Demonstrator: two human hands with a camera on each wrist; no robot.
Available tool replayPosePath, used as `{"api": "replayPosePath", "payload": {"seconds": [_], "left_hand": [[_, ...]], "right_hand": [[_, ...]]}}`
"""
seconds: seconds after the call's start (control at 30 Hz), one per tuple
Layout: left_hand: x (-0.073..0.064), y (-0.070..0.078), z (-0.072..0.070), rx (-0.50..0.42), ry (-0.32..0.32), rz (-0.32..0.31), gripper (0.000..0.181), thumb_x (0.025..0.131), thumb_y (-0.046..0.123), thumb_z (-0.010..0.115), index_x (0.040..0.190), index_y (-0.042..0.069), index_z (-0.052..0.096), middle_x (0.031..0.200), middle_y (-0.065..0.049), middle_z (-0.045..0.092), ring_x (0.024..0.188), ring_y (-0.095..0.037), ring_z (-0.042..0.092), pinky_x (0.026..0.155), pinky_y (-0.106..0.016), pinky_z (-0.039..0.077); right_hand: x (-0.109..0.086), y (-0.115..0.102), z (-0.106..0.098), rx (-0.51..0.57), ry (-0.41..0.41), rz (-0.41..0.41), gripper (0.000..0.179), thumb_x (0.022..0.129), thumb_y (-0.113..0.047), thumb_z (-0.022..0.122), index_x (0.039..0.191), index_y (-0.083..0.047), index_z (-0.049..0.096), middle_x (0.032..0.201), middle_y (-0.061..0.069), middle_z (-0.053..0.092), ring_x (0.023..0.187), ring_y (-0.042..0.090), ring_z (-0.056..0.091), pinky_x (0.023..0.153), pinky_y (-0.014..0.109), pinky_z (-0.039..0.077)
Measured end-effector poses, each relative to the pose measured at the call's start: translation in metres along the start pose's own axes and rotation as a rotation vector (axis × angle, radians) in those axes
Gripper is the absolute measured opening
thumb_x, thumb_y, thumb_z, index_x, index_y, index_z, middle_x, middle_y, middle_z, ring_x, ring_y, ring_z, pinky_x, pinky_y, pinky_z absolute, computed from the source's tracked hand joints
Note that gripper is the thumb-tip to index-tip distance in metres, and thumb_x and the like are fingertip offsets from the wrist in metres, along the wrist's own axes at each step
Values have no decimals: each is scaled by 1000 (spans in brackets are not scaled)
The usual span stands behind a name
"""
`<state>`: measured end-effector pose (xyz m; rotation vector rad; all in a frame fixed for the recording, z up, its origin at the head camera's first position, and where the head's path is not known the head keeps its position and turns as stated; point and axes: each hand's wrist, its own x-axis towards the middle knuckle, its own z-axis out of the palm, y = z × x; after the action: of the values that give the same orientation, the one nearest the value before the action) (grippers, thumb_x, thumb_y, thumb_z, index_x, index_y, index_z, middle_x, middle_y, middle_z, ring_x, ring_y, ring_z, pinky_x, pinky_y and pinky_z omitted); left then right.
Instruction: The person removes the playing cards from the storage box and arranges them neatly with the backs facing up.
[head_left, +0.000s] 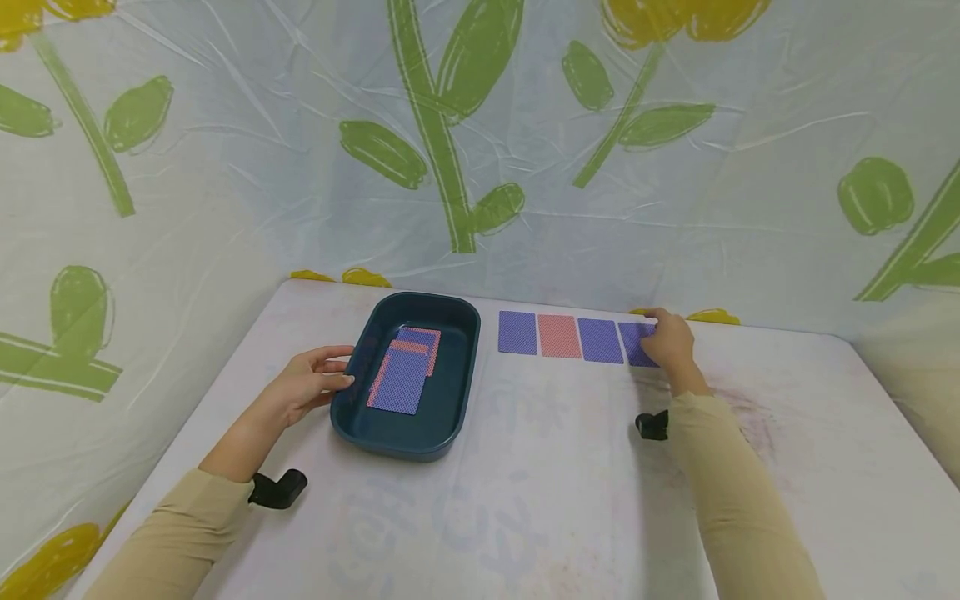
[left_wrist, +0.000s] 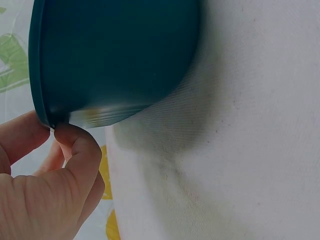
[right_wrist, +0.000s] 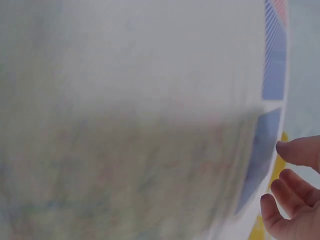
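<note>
So our left hand (head_left: 307, 383) is pinching the rim of a dark teal, round-cornered plastic-looking tray (head_left: 450, 408) just right of it, overlapping red and blue patterned cards (head_left: 401, 383) inside. Our right hand (head_left: 675, 343), fingers loosely bent and apart, seems to grip nothing at the rightmost blue patterned card (head_left: 633, 337). A stray fingertip drag could skew that card; jerking the rim might scatter the pile.

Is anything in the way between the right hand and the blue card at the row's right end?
Nothing visible: the right hand is right at the rightmost blue card, and the neighbouring blue card lies to the left, out of the way.
</note>
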<state>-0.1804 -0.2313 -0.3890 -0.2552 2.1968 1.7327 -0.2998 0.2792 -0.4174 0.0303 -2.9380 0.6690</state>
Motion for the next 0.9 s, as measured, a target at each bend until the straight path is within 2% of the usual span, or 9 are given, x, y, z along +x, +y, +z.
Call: {"api": "replayPosePath", "payload": {"seconds": [0.1,0.27,0.37,0.47,0.63,0.8,0.9], "left_hand": [[0,0,0,2,0,2,58,91,3,57,143,2,32,129,-23,41,99,-22,53,81,-27,48],[0,0,-1,-2,-1,-1,59,91,3,57,143,2,32,129,-22,40,97,-20,53,81,-27,47],[0,0,-1,-7,-3,-4,59,91,3,58,143,2,32,129,-22,40,99,-20,52,82,-28,48],[0,0,0,-12,-3,-4,59,90,3,58,143,2,32,128,-21,41,99,-21,52,82,-28,48],[0,0,0,-13,-3,1,58,90,2,57,143,2,32,126,-20,42,98,-21,53,81,-27,48],[0,0,0,-10,0,0,58,91,2,57,143,2,32,125,-20,43,96,-20,54,80,-27,48],[1,0,0,-8,1,-3,58,91,3,57,143,2,32,126,-21,42,98,-21,53,81,-27,48]], "right_hand": [[2,-10,-2,71,-7,-6,48,74,1,54,121,11,50,107,36,55,101,48,51,81,56,40],[5,-35,-7,273,-95,96,48,84,-4,59,129,8,46,119,35,49,108,47,48,90,54,40],[7,-50,-8,347,-142,129,49,86,-4,60,131,7,45,121,34,48,109,46,47,91,52,40],[9,-64,-7,366,-170,119,49,85,-4,61,130,7,46,121,33,48,109,45,47,92,51,40],[11,-89,-2,339,-210,65,45,85,-4,62,127,6,50,119,31,50,107,43,49,91,50,42],[11,-118,8,312,-241,-15,40,83,-3,63,122,4,55,113,27,54,101,39,53,84,45,45],[10,-134,13,339,-259,-62,38,83,-2,65,119,3,57,109,24,56,96,35,54,79,41,47]]}}
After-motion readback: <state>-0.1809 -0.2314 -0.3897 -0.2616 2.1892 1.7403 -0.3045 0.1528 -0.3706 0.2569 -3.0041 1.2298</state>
